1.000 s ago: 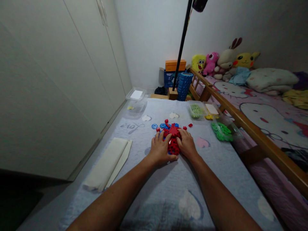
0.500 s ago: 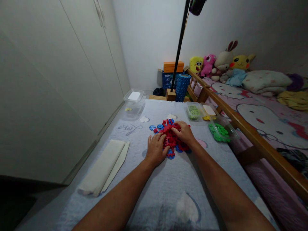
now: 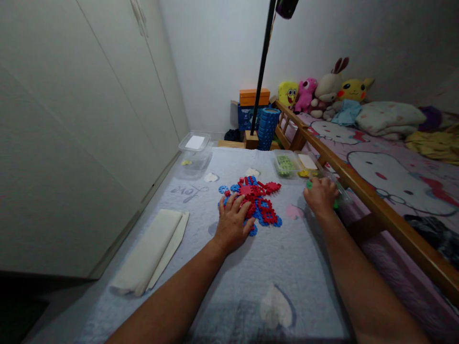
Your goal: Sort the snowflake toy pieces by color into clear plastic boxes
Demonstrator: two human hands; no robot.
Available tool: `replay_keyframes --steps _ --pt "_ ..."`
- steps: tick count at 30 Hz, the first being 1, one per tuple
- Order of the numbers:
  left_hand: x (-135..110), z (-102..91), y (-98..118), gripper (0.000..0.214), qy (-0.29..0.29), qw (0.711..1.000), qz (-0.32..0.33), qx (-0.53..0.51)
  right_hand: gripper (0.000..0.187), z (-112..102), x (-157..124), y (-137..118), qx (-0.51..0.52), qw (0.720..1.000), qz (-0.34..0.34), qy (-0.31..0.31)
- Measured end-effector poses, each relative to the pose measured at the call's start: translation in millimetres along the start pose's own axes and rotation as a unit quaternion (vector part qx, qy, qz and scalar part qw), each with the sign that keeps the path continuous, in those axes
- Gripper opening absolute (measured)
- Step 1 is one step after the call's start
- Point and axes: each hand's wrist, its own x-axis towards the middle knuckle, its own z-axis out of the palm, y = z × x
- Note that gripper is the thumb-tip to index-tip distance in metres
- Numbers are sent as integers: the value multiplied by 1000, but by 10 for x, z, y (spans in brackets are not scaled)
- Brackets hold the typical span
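Observation:
A pile of red plastic gear pieces (image 3: 267, 210) lies mixed with flat blue gear discs (image 3: 223, 189) on the cloth-covered table. My left hand (image 3: 233, 222) rests on the near left side of this pile, palm down, with its fingers spread. At the table's right edge, my right hand (image 3: 321, 193) curls over the green gear pieces (image 3: 335, 204) beside a clear plastic container (image 3: 340, 187). Bits of green show at its thumb and below its palm. Its fingertips are partly hidden, and most of the green pieces are covered by the hand.
Light green pieces fill a clear box (image 3: 286, 165), next to a box with yellow pieces (image 3: 306, 172). Another clear box (image 3: 195, 157) stands at the far left. A folded cream cloth (image 3: 154, 251) lies at left. The wooden bed rail (image 3: 358, 191) runs close along the right side.
My right hand has left the red pile and moved right onto the green gear pieces. My left hand stays on the red pile. The view has shifted slightly.

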Motion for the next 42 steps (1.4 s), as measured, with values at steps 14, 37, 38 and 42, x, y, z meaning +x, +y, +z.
replay_keyframes --steps 14,37,38,42 --pt "-131 137 205 56 -126 983 131 -1 26 -66 -258 68 -11 994 -104 -20" --pt "102 103 724 46 -143 879 -188 -415 43 -159 -222 -106 114 992 -47 -30" --pt "148 145 785 49 -161 839 -244 -459 43 -101 -122 -79 129 990 -35 -51" --pt "292 316 959 48 -140 756 -328 -550 37 100 163 -79 234 962 0 -143"
